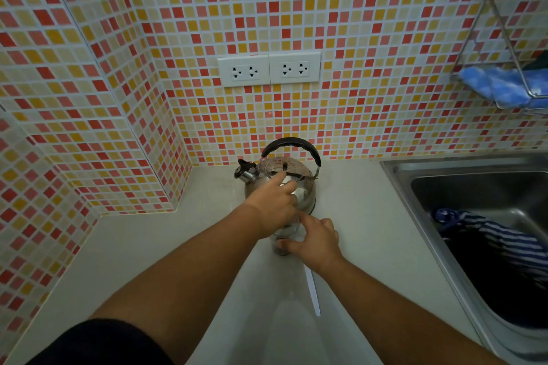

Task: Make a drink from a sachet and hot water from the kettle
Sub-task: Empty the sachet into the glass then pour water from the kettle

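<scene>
A steel kettle (305, 195) with a black handle and a spout cap stands on the counter near the tiled back wall. In front of it is a clear glass (286, 241) with something brown at the bottom. My left hand (272, 207) hovers over the glass mouth, its fingers pinched on a thin silvery thing (292, 185); I cannot tell whether that is a spoon or a sachet. My right hand (315, 241) grips the lower side of the glass. A long white strip (312, 290) lies on the counter under my right wrist.
A steel sink (462, 187) lies to the right with a striped dark cloth (501, 240) in it. A wire rack (504, 38) with a blue cloth hangs on the wall above. Two wall sockets (268, 69) sit above the kettle. The pale counter (148, 246) stretches left.
</scene>
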